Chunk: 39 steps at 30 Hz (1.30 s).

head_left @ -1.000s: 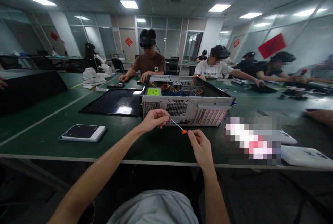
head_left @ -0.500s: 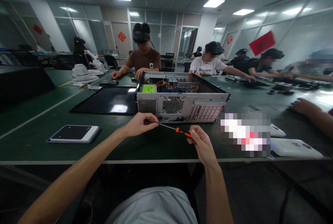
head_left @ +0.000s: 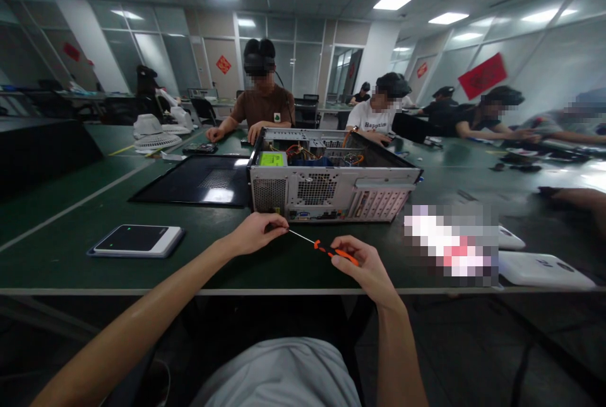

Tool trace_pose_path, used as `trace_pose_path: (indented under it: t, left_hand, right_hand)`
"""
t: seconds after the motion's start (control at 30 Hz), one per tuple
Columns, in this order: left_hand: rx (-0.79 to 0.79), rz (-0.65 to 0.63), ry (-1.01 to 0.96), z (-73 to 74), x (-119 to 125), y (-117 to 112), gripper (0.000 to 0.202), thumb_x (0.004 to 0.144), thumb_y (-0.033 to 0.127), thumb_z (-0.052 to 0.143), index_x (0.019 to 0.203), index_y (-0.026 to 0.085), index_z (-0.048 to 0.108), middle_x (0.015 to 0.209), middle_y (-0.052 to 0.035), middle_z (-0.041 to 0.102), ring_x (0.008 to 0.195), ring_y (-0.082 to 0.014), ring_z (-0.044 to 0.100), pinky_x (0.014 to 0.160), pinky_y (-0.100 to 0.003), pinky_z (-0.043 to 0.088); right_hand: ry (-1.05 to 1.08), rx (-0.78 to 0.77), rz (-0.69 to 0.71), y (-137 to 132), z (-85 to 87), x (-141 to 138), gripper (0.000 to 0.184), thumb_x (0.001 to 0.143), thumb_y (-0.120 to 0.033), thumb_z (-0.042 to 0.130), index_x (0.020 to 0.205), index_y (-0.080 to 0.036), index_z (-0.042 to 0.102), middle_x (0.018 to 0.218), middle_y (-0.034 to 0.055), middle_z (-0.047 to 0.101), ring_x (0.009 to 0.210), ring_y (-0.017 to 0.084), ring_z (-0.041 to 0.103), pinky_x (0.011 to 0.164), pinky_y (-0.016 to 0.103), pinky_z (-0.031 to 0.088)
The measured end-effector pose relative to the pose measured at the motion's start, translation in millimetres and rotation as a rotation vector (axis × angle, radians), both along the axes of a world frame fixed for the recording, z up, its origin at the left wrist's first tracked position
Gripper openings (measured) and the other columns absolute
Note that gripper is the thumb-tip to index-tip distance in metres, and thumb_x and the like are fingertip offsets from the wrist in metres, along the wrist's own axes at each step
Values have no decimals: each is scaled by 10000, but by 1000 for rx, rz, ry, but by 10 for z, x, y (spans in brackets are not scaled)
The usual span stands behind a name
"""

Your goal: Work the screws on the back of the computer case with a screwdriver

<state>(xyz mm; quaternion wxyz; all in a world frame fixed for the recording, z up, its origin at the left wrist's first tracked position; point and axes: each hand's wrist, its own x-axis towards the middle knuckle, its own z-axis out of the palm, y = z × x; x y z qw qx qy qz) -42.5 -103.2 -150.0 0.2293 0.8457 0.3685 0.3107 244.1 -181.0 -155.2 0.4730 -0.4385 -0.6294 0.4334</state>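
A screwdriver with an orange and black handle and a thin metal shaft is held slantwise in front of the computer case, its tip to the left. The fingertips of my left hand pinch the tip end; a small dark bit shows there, too small to name. My right hand has thumb and fingers around the handle in a loose grip. Just beyond both hands lies the computer case on its side, back panel facing me and top side open, with cables and a green-labelled power supply visible inside.
A black side panel lies left of the case. Nearer me is a white and black flat device. On the right lie a pixelated patch and a white phone-like object. White fans stand farther back. Several people work around the table.
The screwdriver handle has turned and dropped slightly, and my right hand's fingers have loosened around it. My left hand still pinches the tip. The co-worker in white has drawn an arm back.
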Motion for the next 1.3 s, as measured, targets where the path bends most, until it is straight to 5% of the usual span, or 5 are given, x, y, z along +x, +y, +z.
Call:
trace_pose_path:
  t: [0.23, 0.47, 0.73, 0.93, 1.3]
  left_hand:
    - [217, 5, 287, -106, 30, -9, 224, 1016, 297, 541, 1120, 247, 732, 1081, -46, 762, 993, -203, 702, 926, -311, 520]
    - [401, 64, 343, -140, 12, 28, 278, 1056, 274, 462, 1141, 231, 722, 1111, -44, 756, 1002, -182, 716, 883, -288, 568]
    - [305, 186, 322, -118, 70, -17, 233, 981, 251, 583, 1166, 234, 723, 1158, -33, 770, 1003, -202, 742, 888, -318, 584]
    - [161, 263, 305, -95, 81, -48, 530, 910, 233, 671, 1415, 280, 518, 1160, 18, 779, 747, -158, 736, 724, -291, 586]
    - [181, 311, 391, -48, 139, -113, 608, 939, 207, 616, 1501, 297, 401, 1163, 11, 784, 1010, -217, 763, 866, -345, 606]
  right_hand:
    - [-102, -2, 145, -53, 28, -18, 308, 863, -467, 696, 1020, -202, 708, 684, -39, 515, 609, 122, 443, 569, 249, 329]
    - [-267, 45, 182, -154, 112, -269, 319, 982, -413, 526, 998, -188, 751, 709, -18, 582, 639, 123, 510, 618, 260, 365]
    - [-505, 144, 161, -325, 232, -597, 268, 895, -391, 714, 1102, -221, 720, 808, -21, 647, 714, 138, 571, 698, 261, 412]
    - [-587, 224, 176, -302, 147, -690, 328, 849, -360, 776, 1134, -209, 717, 860, 2, 679, 767, 161, 597, 766, 284, 437]
    - [-649, 272, 133, -255, 75, -741, 259, 900, -296, 708, 1145, -213, 719, 909, 15, 741, 842, 184, 641, 828, 304, 433]
